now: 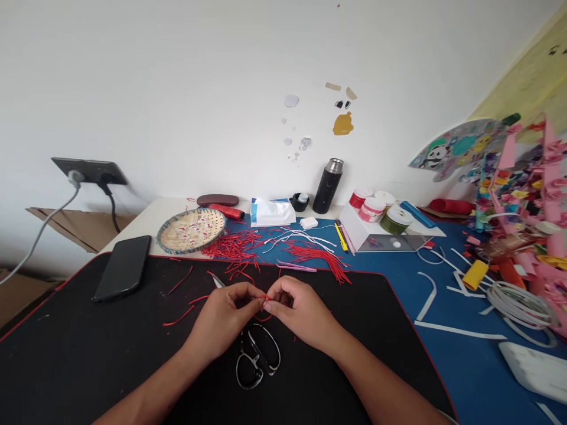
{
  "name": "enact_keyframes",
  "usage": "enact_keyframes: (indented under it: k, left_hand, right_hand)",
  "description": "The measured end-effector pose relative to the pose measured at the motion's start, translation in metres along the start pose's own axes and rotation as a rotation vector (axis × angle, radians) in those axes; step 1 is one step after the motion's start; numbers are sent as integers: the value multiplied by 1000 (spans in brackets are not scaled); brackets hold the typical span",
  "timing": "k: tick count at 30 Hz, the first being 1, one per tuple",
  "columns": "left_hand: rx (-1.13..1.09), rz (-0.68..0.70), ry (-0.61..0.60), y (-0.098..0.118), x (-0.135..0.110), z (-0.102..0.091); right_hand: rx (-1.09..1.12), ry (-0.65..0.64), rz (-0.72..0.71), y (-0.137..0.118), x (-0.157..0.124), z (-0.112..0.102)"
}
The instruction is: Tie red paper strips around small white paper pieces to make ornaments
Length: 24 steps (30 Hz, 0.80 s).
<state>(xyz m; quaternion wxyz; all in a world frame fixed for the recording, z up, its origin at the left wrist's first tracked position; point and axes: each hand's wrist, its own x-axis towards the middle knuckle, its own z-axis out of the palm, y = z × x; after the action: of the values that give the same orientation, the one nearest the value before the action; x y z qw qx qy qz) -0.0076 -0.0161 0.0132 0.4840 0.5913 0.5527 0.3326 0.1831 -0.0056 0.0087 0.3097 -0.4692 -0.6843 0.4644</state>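
Note:
Over the black mat [336, 378], my left hand [225, 313] and my right hand [303, 307] meet fingertip to fingertip. Both pinch a short red cord [266, 298], and a loop of it hangs just below the fingers. Whether it is knotted is too small to tell. Under my left hand lies a pair of scissors [254, 360]; the handles show towards me and a blade tip pokes out beyond the knuckles. Loose red cord pieces [179, 316] lie left of my left hand. A purple tweezer-like tool [296, 267] rests just beyond my right hand.
Cut red cords [234, 248] are heaped behind the mat, beside a woven basket [190, 230] and a red thread spool [228, 212]. A phone [123, 268] lies left. A black flask [328, 186] and paint jars [396, 219] stand at the back; paper crafts [522, 236] crowd the right.

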Motion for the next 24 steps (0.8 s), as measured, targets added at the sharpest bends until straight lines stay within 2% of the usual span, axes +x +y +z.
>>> enact_keyframes:
  k: [24]
  left_hand:
    - [145, 46, 50, 7, -3, 2]
  right_hand:
    - [-52, 128, -71, 7, 5, 0]
